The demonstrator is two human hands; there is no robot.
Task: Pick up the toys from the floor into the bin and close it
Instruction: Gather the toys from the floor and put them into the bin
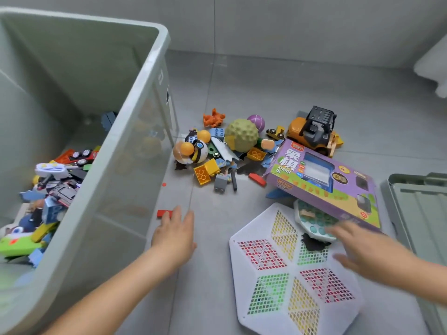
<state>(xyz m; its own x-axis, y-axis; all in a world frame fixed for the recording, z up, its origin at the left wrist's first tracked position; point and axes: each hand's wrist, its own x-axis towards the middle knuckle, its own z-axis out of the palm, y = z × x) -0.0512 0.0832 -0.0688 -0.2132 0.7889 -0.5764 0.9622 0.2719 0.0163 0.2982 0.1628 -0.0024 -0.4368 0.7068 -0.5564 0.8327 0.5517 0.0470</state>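
The open bin (pixel 135 117) fills the left of the frame, with toys (pixel 48 189) inside. At lower centre the left hand (pixel 175 234), fingers straight and empty, reaches a red brick (pixel 161 213). The pile (pixel 242 146) lies mid-frame. At lower right the blurred right hand (pixel 362 250), spread and empty, is over the board (pixel 278 274). The lid (pixel 416 213) sits at the right edge.

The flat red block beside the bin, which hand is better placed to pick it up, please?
Left: the left hand is right at the flat red block; the right hand is over the white hexagonal mesh board.
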